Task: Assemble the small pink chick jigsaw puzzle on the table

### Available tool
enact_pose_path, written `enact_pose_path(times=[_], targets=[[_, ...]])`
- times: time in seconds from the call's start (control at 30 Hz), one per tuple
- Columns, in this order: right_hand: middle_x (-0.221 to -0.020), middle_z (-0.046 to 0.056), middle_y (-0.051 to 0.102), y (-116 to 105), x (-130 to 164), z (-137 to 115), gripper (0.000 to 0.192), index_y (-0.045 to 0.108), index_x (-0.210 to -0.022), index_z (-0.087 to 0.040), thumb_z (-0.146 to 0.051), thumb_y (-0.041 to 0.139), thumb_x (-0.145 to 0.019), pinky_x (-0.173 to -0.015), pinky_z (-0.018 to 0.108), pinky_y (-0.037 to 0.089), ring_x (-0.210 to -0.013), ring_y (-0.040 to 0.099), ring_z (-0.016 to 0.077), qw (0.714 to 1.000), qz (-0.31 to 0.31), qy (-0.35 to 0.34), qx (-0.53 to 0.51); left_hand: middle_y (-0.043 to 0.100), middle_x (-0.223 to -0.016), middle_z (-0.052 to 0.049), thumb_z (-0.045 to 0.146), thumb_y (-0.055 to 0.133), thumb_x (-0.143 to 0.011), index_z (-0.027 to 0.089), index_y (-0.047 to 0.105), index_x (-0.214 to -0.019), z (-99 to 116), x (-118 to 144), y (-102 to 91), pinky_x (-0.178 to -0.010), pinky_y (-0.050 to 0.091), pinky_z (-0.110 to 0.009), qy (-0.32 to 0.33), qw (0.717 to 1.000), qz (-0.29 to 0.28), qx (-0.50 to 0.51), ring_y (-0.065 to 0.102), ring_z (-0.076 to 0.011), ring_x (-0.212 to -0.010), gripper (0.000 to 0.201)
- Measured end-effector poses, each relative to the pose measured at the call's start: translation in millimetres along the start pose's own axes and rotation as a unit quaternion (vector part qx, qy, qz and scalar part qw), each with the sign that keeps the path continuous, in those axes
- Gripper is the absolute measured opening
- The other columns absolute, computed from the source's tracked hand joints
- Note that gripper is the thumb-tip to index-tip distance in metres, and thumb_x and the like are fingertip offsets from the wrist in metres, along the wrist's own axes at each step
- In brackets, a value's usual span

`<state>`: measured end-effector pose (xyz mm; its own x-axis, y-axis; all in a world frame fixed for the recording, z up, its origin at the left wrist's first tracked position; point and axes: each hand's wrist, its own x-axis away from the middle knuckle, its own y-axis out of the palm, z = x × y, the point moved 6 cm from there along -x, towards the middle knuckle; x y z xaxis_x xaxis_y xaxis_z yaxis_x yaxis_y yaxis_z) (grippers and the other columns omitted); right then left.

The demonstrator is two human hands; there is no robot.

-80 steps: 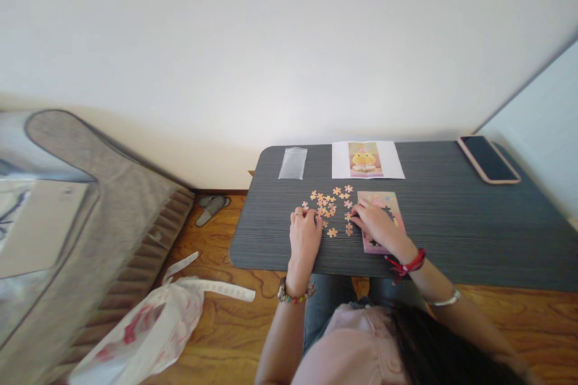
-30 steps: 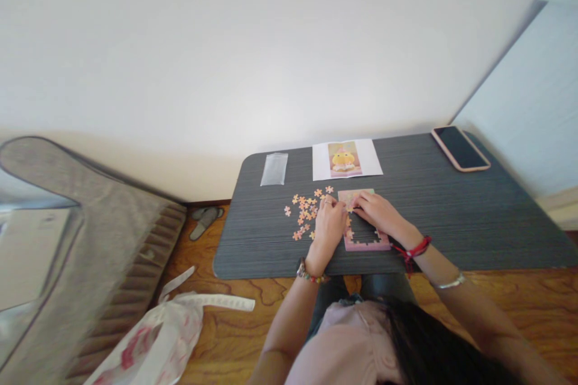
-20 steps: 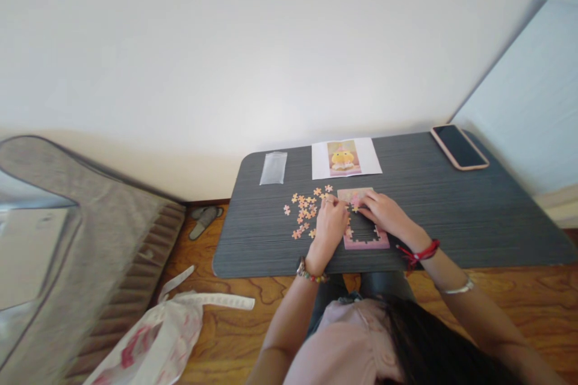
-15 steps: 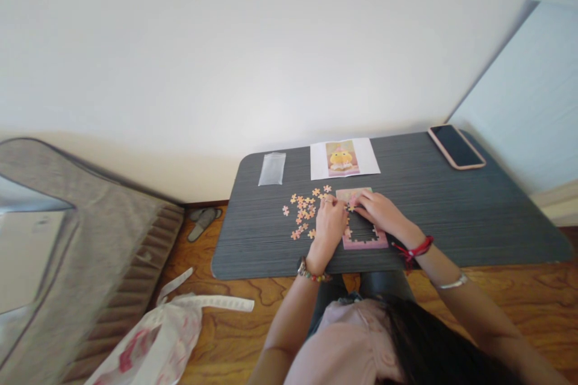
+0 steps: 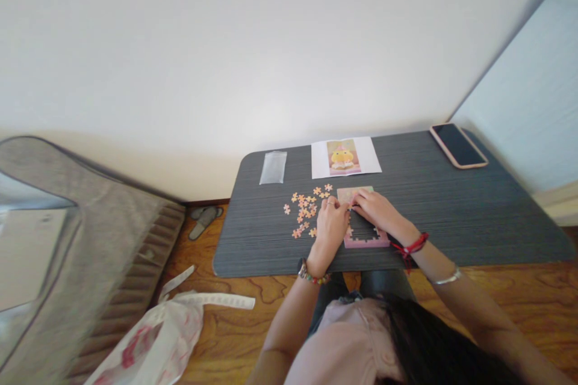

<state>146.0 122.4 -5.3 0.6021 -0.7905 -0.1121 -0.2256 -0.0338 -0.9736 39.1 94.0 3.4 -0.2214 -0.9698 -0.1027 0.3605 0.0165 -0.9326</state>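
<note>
- We see both hands down on the dark table (image 5: 451, 204), meeting over the pink puzzle board (image 5: 365, 239).
- Left hand (image 5: 331, 225): resting at the board's left edge, fingers curled downward. Whether it pinches a piece we cannot tell; the fingertips are too small to read.
- Right hand (image 5: 377, 210): lying across the upper part of the board, fingertips pointing left toward the left hand's. Its grip is likewise unclear to us.
- Puzzle board: flat on the table near the front edge, directly before the person. The lower frame shows, with a dark unfilled gap in the middle.
- Loose puzzle pieces (image 5: 304, 212): orange-pink, scattered on the table just left of the left hand.
- Reference picture (image 5: 345, 157): a white sheet with a yellow figure, beyond the board toward the wall.
- Clear plastic bag (image 5: 273, 167): lying flat, left of the sheet.
- Phone (image 5: 458, 145): pink case, screen dark, at the far right corner, well apart from the hands.
</note>
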Motion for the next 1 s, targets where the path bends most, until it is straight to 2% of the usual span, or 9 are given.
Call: enact_pose_path(times=[0.33,0.5,0.63,0.83,1.0], targets=[[-0.094,0.010,0.063,-2.4,1.8,-4.6,0.019,0.063,-0.089,-0.015,-0.020,0.045,-0.089,-0.079,0.030,0.043,-0.088,0.058,0.0199,1.000,0.016,-0.002,0.011,0.049,-0.090,-0.007,0.021,0.049,-0.085,0.021,0.064,-0.098,3.0,0.6,-2.0,-0.078,0.045,-0.032,-0.008,1.000,-0.020,-0.012,0.046,-0.0208,-0.090,0.019],[-0.088,0.009,0.064,1.4,5.1,-9.7,0.023,0.064,-0.089,-0.015,-0.016,0.041,-0.089,-0.074,0.029,0.045,-0.080,0.059,0.0188,0.999,0.000,0.006,0.050,0.051,-0.092,-0.009,0.021,0.046,-0.086,0.021,0.062,-0.102,10.6,3.3,-4.4,-0.077,0.045,-0.035,-0.007,0.998,-0.036,-0.051,0.046,-0.0240,-0.094,0.023],[-0.094,0.012,0.065,3.8,10.5,-16.8,0.023,0.064,-0.094,-0.014,-0.012,0.042,-0.087,-0.073,0.032,0.046,-0.081,0.060,0.0207,0.997,-0.005,0.002,0.077,0.052,-0.094,-0.010,0.017,0.042,-0.087,0.021,0.060,-0.107,14.7,4.1,-4.6,-0.076,0.045,-0.036,0.003,0.996,-0.036,-0.078,0.046,-0.0257,-0.097,0.027],[-0.100,0.012,0.063,3.5,19.2,-19.1,0.027,0.063,-0.105,-0.015,-0.012,0.042,-0.087,-0.077,0.033,0.047,-0.087,0.060,0.0212,0.998,0.016,0.002,0.059,0.051,-0.093,-0.008,0.017,0.045,-0.085,0.022,0.064,-0.099,1.2,-1.0,-0.6,-0.077,0.044,-0.031,0.007,0.999,-0.032,-0.034,0.047,-0.0217,-0.092,0.024],[-0.099,0.010,0.063,0.9,22.7,-16.4,0.030,0.063,-0.106,-0.016,-0.011,0.041,-0.086,-0.075,0.031,0.047,-0.080,0.060,0.0184,0.999,0.001,0.030,0.037,0.050,-0.095,-0.008,0.013,0.042,-0.085,0.020,0.062,-0.104,-13.7,3.5,-12.3,-0.082,0.043,-0.032,-0.012,1.000,0.023,-0.018,0.048,-0.0191,-0.089,0.028]])
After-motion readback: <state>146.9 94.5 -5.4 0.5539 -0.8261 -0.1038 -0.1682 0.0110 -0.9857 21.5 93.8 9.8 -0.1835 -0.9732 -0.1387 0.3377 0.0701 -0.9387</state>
